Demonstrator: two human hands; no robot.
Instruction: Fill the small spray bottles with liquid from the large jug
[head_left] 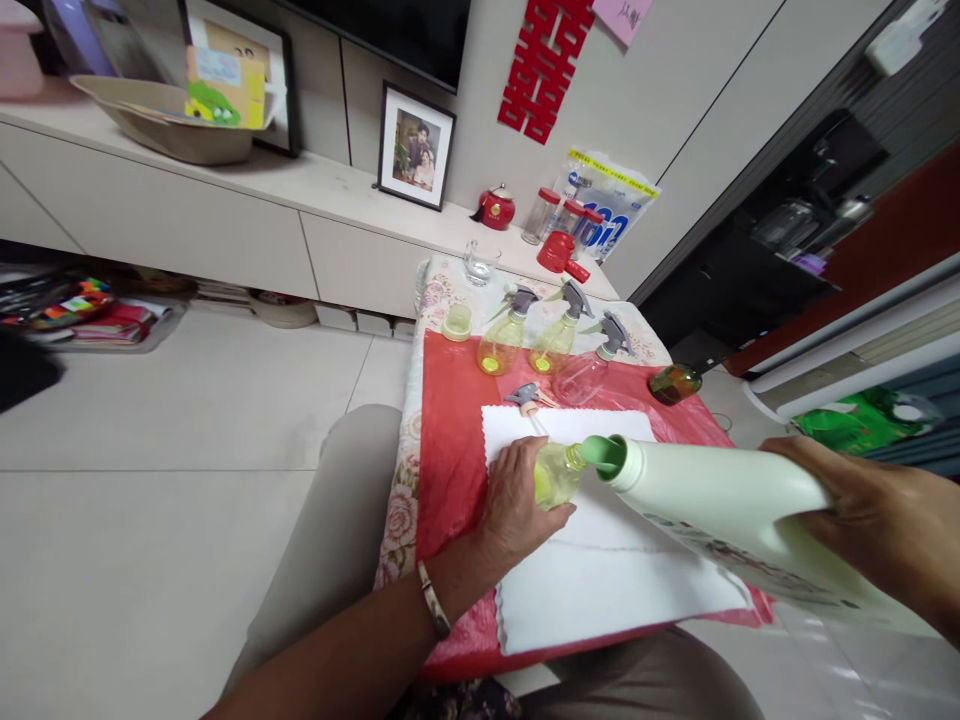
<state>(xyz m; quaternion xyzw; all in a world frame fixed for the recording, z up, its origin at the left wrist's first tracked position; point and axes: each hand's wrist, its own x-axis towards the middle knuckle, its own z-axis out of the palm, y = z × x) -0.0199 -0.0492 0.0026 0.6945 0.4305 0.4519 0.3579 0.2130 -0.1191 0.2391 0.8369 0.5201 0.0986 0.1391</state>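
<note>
My left hand [517, 500] is wrapped round a small clear yellow-tinted bottle [555, 476], which tilts with its open neck to the right. My right hand [870, 490] grips the handle of a large pale green detergent jug [697, 490], held almost level. The jug's green pouring spout [601, 453] meets the small bottle's mouth; whether liquid is flowing I cannot tell. Under both lies a white cloth [600, 590] with a scalloped edge. A loose grey trigger spray head [525, 394] rests just behind the cloth. Farther back stand several spray bottles [501, 345] with grey triggers.
Red sheeting [457, 450] covers part of the flowered tablecloth [401, 515]. A pale cap [456, 322] and a glass cup [480, 262] stand at the back left. A dark amber bottle [673, 383] is at the right edge. Behind runs a low cabinet [360, 250] with jars.
</note>
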